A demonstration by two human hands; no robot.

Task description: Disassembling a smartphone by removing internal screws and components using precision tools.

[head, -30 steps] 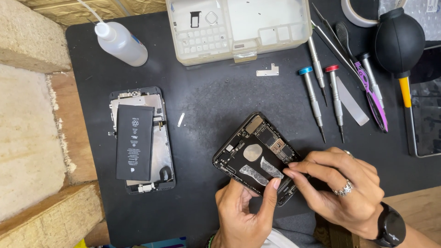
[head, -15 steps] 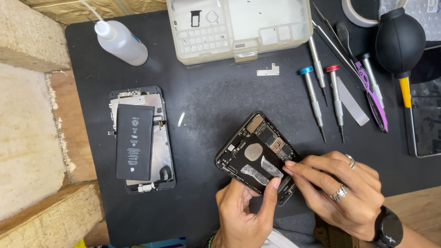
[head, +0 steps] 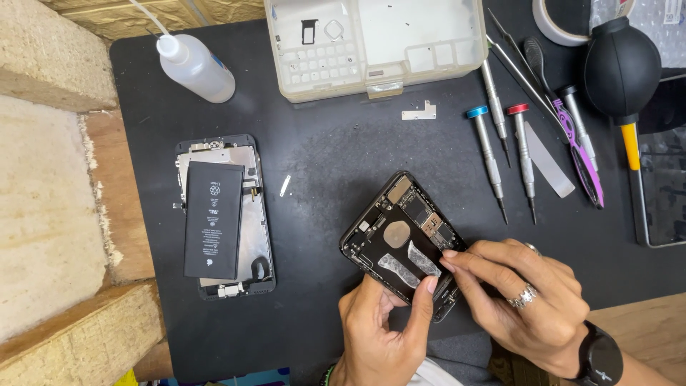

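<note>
An opened black phone housing [head: 400, 229] lies tilted on the black mat [head: 329, 157], its inner parts and two pale adhesive strips showing. My left hand [head: 382, 332] grips its lower edge, thumb pressed on the inside near the strips. My right hand [head: 522, 300], with a ring and a black wristwatch, has its fingertips on the housing's right side by the strips. A second phone assembly with a black battery [head: 212, 218] on top rests to the left, away from both hands.
A clear parts box [head: 371, 43] and a squeeze bottle [head: 194, 68] sit at the back. Two screwdrivers [head: 489, 154], tweezers, a purple tool [head: 582, 154], a black air blower [head: 620, 71] and a small metal bracket [head: 419, 111] lie to the right. Another screen [head: 664, 186] sits at the far right edge.
My right hand's fingers have shifted slightly on the housing near the strips. The housing and my left hand have barely moved.
</note>
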